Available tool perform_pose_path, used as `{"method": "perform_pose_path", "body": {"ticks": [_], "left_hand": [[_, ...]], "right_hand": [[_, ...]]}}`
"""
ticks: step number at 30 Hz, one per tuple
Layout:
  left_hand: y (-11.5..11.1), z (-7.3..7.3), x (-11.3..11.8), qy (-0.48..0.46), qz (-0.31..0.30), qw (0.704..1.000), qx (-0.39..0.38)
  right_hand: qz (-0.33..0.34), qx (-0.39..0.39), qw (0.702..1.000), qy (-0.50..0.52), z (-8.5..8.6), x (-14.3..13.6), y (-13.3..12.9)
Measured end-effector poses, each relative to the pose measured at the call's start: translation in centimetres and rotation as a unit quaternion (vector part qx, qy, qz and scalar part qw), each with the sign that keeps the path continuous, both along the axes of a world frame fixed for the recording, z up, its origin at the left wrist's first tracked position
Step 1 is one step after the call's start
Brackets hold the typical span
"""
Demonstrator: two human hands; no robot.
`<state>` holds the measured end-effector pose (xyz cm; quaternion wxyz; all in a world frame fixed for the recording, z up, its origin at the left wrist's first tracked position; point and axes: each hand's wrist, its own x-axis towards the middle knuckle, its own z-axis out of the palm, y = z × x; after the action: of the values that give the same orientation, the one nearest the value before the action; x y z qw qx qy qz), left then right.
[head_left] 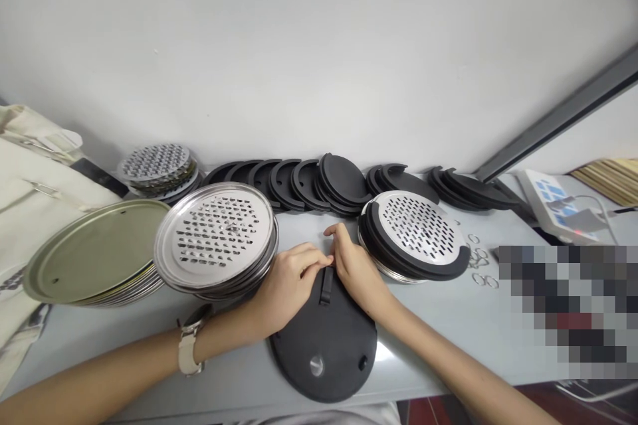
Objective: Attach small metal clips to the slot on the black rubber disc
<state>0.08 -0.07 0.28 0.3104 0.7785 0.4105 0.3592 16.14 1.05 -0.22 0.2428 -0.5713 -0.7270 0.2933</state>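
Note:
A round black disc lies on the grey table near its front edge, with a short black strap at its far side. Both hands meet over that far edge. My left hand has its thumb and fingertips pinched together by the strap's upper end. My right hand touches it there, its fingers bent; what lies between the fingertips is too small to make out. Left of the hands stands a stack of perforated metal discs. To the right, a perforated disc rests on a stack with black rims.
Black discs lean in a row along the wall. Green oval trays are stacked at the left, with more perforated discs behind. Metal rings lie right of the stacks. A white device sits at the far right.

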Motion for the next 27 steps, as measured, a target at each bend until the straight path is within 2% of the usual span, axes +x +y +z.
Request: {"method": "perform_pose_path", "body": {"ticks": [13, 21, 27], "left_hand": [[0.19, -0.19, 0.03, -0.039, -0.006, 0.999, -0.011], [0.16, -0.09, 0.04, -0.043, -0.007, 0.999, -0.006], [0.03, -0.27, 0.05, -0.041, -0.006, 0.999, -0.003]], "right_hand": [[-0.009, 0.008, 0.999, 0.041, 0.03, -0.07, -0.27], [0.023, 0.007, 0.999, 0.021, 0.15, 0.08, -0.12], [0.014, 0.005, 1.0, 0.022, -0.03, 0.07, -0.16]]}}
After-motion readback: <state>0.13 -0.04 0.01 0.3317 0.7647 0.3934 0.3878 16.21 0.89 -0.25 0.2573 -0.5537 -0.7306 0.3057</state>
